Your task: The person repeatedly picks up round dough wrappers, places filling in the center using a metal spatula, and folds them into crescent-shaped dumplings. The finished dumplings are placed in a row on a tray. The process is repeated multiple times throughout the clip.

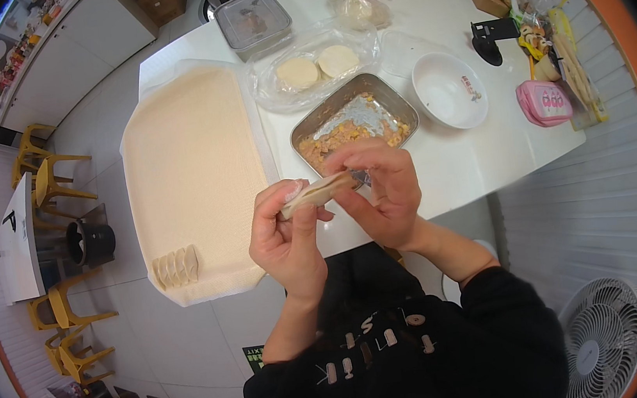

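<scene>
A folded dumpling (318, 192) is held in the air between both hands, in front of a metal pan of meat filling. My left hand (288, 241) grips its left end, thumb in front and white flour on a fingertip. At its right end, my right hand (385, 191) pinches the edge between thumb and fingers. A shiny piece shows by the right fingers; I cannot tell what it is. The metal pan (398, 94) has filling spread along its bottom and sides. To the left, a cloth-lined tray (195, 154) bears a row of several dumplings (175, 267) in its near-left corner.
Round dough wrappers (318, 69) lie in two stacks on a plastic bag behind the pan. A white bowl (449, 91) stands right, a lidded container (253, 21) at the back. A phone stand (492, 40) and pink pouch (544, 102) sit farther right. A fan (597, 344) stands near-right.
</scene>
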The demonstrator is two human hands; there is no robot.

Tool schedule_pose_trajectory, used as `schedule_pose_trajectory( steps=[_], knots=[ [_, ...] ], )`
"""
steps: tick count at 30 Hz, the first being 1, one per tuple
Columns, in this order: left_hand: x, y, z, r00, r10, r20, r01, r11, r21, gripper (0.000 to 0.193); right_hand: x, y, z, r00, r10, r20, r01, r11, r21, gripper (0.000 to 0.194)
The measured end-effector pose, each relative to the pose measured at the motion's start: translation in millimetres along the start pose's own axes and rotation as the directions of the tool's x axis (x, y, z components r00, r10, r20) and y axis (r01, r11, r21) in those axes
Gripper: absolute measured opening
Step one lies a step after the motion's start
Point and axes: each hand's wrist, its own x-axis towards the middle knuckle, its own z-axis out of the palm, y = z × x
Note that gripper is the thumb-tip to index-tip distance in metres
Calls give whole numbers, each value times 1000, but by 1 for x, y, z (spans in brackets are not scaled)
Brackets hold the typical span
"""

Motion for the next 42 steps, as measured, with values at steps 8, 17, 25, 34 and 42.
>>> schedule_pose_trajectory(
  steps=[8, 17, 25, 34, 42],
  knots=[
    [1, 5, -2, 995, 58, 78, -62, 997, 42, 16, 7, 1, 2, 998, -62, -11, 63, 993, 99, 39],
    [6, 10, -6, 983, 132, 129, -157, 965, 212, 16, 8, -3, -2, 993, -92, 81, 87, 994, 64, 41],
    [12, 16, -11, 978, 53, 203, -93, 977, 194, 16, 15, -10, -4, 998, -52, 27, 54, 993, -101, 32],
    [8, 10, -14, 962, 241, 126, -262, 945, 196, 16, 19, -18, -13, 930, 329, 163, -317, 944, -93, 27],
    [7, 12, -13, 949, 278, 146, -314, 846, 430, 23, 21, -21, -11, 986, 122, 116, -86, 957, -276, 20]
  ],
)
